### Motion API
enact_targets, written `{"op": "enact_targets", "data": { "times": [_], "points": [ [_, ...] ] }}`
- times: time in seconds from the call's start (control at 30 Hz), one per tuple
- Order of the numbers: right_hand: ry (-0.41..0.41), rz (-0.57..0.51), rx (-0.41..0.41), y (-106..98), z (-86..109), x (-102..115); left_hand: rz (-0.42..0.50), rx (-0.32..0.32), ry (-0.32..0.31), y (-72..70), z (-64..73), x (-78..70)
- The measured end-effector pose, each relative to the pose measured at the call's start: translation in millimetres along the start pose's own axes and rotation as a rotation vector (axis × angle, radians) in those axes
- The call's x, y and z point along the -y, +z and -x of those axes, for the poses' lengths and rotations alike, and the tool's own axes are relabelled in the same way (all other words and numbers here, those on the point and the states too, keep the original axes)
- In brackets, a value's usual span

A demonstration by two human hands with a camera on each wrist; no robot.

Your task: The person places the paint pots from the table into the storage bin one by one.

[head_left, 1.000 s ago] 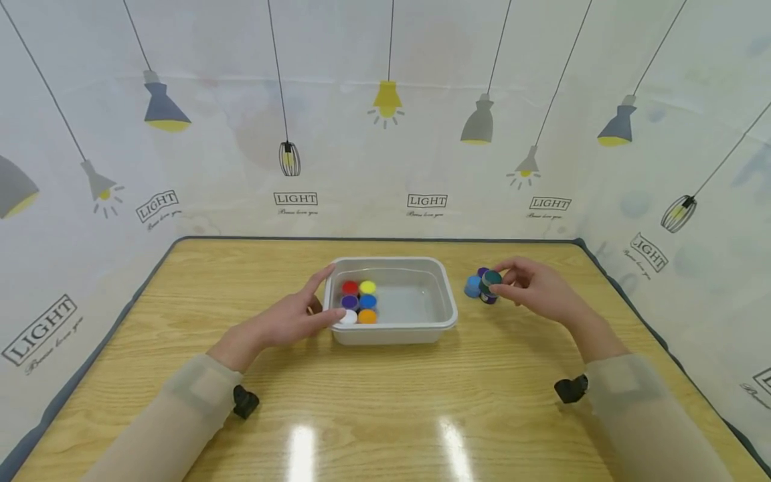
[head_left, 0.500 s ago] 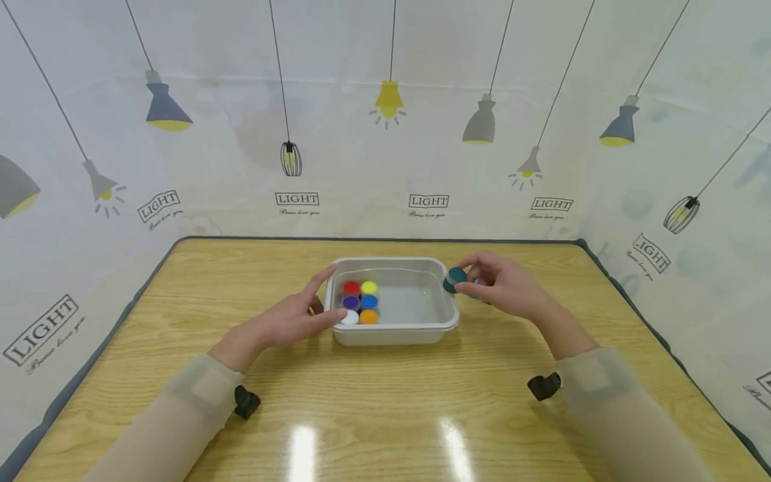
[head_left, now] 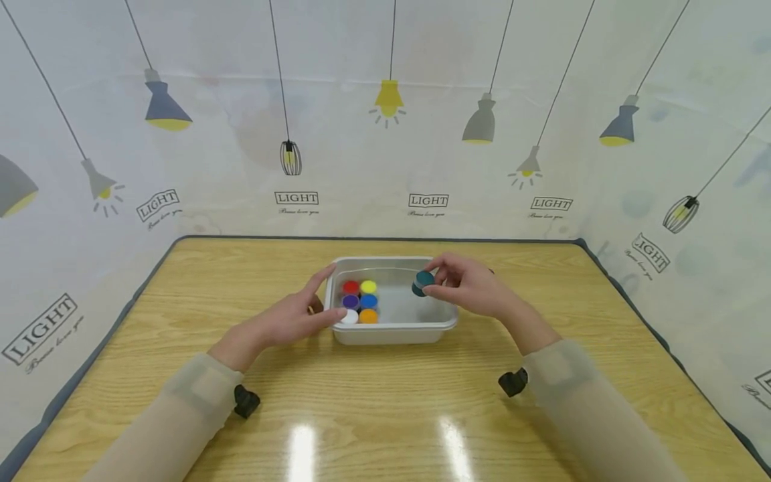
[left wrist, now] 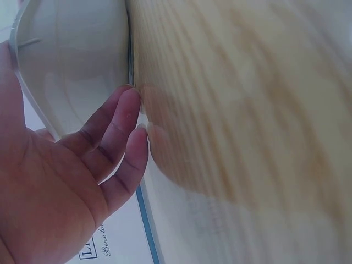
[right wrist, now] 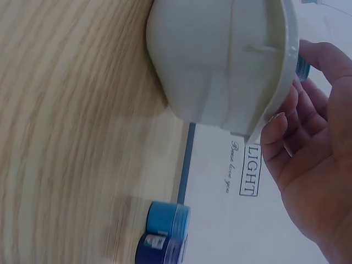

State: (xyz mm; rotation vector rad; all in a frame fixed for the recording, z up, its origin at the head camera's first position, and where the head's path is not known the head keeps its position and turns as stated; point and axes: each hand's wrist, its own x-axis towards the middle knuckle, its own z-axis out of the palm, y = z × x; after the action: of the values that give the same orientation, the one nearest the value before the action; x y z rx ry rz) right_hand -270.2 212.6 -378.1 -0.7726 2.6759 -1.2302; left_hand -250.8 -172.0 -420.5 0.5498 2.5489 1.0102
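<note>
In the head view, my right hand (head_left: 470, 288) pinches a small dark green paint jar (head_left: 424, 284) between thumb and fingers, over the right half of a white plastic box (head_left: 394, 336). A sliver of this jar (right wrist: 302, 69) shows past the rim in the right wrist view. My left hand (head_left: 289, 318) holds the box's left end, thumb over the near corner and index finger at the far one. Its other fingers bend beside the box wall in the left wrist view. Inside, at the left, stand jars with red (head_left: 351, 288), yellow (head_left: 368, 288), purple (head_left: 350, 302), blue (head_left: 369, 302), white (head_left: 349, 317) and orange (head_left: 368, 316) tops.
A light blue jar (right wrist: 165, 218) and a dark purple jar (right wrist: 157, 250) stand on the wooden table (head_left: 385, 402) to the right of the box. In the head view my right hand hides them. A printed cloth backdrop (head_left: 337, 161) rises behind the table's far edge.
My right hand has carried the dark green jar left, from the group of jars on the table to over the box. The left hand has stayed at the box's left end.
</note>
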Motion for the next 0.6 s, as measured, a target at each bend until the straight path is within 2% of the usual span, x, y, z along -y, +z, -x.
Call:
{"op": "enact_targets", "data": {
  "times": [0.33, 0.6],
  "points": [
    [-0.01, 0.019, -0.013, 16, -22.7, 9, -0.008, 0.001, 0.0, 0.0, -1.9, 1.1],
    [-0.012, 0.038, 0.037, 31, -39.8, 12, -0.018, -0.002, -0.019, 0.4, -3.2, 2.3]
  ]
}}
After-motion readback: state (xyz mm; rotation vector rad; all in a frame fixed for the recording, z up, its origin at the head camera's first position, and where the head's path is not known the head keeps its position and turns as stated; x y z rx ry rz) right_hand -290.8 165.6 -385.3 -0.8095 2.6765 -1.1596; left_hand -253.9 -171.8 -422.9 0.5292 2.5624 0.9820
